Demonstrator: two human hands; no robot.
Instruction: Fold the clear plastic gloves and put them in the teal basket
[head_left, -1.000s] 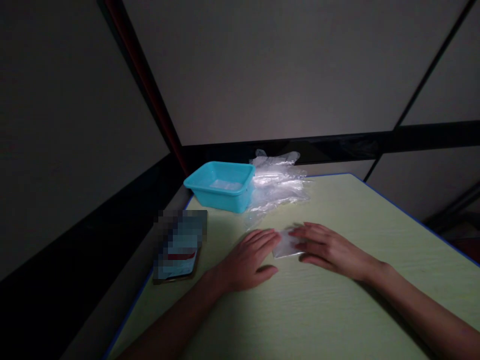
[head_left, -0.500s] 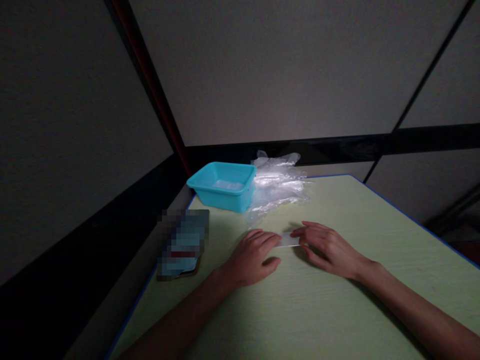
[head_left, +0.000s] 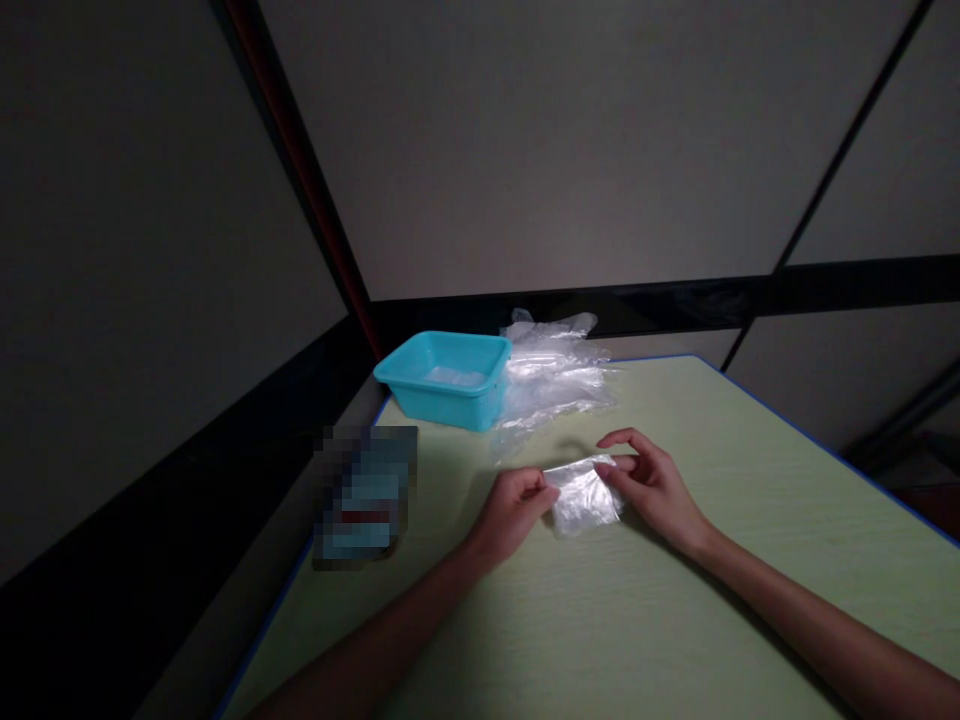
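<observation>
A small folded piece of clear plastic (head_left: 586,496) is held between my hands, over the pale green table (head_left: 720,620). My left hand (head_left: 517,507) pinches its left edge between thumb and fingers. At the opposite side, my right hand (head_left: 649,484) grips the upper right corner with the thumb and a finger, while its index finger is raised and curved. Behind my hands lies a pile of crinkled clear plastic (head_left: 556,372), against the right side of a turquoise basin (head_left: 457,408).
Some whitish plastic (head_left: 454,377) lies inside the basin. A pixelated flat object (head_left: 367,495) rests near the table's left edge. Grey wall panels with black bands rise behind and to the left of the table.
The plastic between my hands has been lifted and tilted, and more of its surface shows. My left fingers have closed on its edge; my right hand has turned, raising its index finger.
</observation>
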